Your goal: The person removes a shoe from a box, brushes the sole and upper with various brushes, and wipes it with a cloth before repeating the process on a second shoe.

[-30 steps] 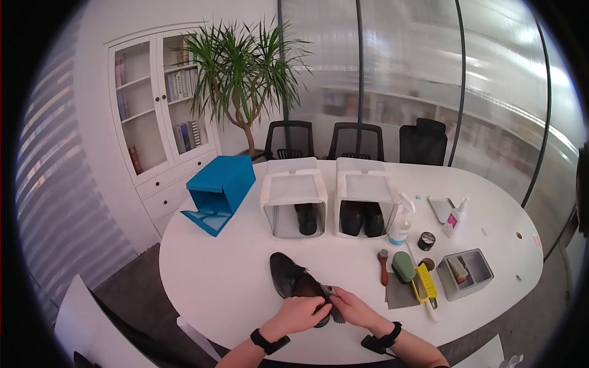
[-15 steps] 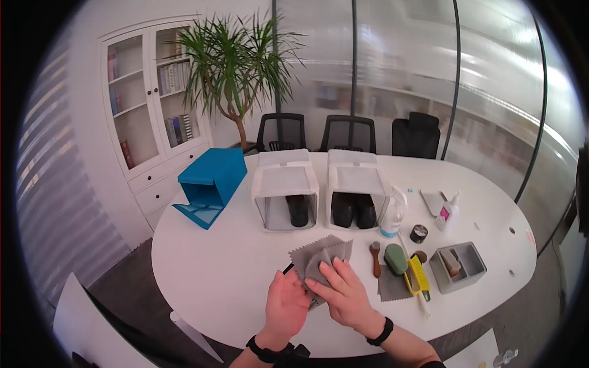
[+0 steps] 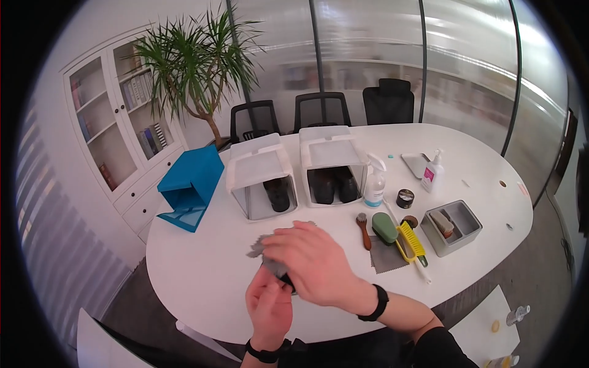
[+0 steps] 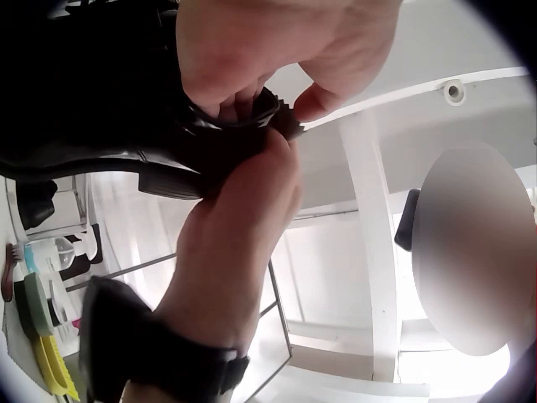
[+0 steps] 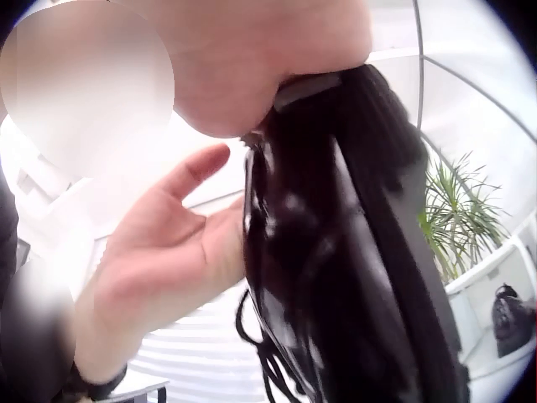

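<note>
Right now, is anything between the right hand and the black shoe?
Yes: in the head view a gray cloth lies under the right hand, apparently between its fingers and the black shoe. Whether the palm touches the shoe directly is hard to tell.

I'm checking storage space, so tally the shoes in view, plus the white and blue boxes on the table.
Held black shoe: 1
Boxed black shoes: 3
White boxes: 2
Blue box: 1
Total: 7
</note>
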### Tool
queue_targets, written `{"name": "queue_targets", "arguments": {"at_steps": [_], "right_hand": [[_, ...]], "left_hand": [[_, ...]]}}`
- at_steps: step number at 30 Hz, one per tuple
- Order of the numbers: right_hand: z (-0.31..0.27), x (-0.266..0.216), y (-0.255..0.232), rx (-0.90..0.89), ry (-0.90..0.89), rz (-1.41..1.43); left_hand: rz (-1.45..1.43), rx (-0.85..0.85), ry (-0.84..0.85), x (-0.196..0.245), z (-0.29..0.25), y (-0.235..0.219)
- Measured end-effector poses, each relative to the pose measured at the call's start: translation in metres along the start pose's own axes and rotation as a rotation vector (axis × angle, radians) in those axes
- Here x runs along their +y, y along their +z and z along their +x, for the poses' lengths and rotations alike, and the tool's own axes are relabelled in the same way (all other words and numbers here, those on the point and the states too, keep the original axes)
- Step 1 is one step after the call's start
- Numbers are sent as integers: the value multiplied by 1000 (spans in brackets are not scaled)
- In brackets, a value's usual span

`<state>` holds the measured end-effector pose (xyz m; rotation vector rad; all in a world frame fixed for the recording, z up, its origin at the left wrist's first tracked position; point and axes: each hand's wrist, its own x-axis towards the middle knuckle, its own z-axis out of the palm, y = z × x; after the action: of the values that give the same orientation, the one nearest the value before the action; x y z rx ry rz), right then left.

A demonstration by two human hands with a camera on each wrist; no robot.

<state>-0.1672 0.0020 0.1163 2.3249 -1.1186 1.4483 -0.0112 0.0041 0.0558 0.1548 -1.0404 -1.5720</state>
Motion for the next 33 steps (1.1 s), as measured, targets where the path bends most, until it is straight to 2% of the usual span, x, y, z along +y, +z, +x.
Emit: {"name": "queue_targets", "arguments": {"at_steps": [1,3,5,7,8,10,11,13,17,18,20,21,23,25,26,28,29,30,31,33], "right_hand": [[-5,0,3,2,2,-5],[-17,0,10,45,-174,-48],[-40,3,24,6,-189,-61],[-54,5,36,-24,-177,-44],[-60,5,41,-23,-176,-35],[-76,3,48,-178,-124,18],[-87,4,55,-182,-120,31],[-106,10,62,-287,-64,59],[-115,21,56,-379,-91,79],[-113,25,52,-452,-96,81],[-112,34,47,-525,-102,83],[-114,42,47,-553,-69,63],[-119,52,47,-589,-34,55],[-121,60,45,-727,115,190],[-119,63,44,-672,138,230],[-120,71,50,-713,179,241],[-122,75,54,-747,217,246],[-122,78,60,-681,183,281],[-122,78,64,-686,187,286],[-111,72,68,-678,278,338]], "left_hand": [[-1,-5,-2,4,1,5],[-54,95,100,14,5,18],[-84,118,74,20,4,7],[-280,194,107,16,2,-8],[-274,199,108,19,5,-10],[-233,211,152,26,14,-14],[-225,224,150,27,16,-23],[-226,325,135,24,23,-47],[-138,398,134,37,31,-67],[-136,406,134,38,31,-71],[29,537,34,37,31,-80],[31,539,36,34,32,-82],[270,482,-128,26,29,-89],[233,500,-298,7,25,-124],[235,464,-335,8,25,-129],[238,431,-383,8,25,-135],[397,412,-433,9,27,-133],[555,391,-481,11,28,-129],[554,396,-486,14,32,-124],[1482,209,-358,23,41,-112]]}}
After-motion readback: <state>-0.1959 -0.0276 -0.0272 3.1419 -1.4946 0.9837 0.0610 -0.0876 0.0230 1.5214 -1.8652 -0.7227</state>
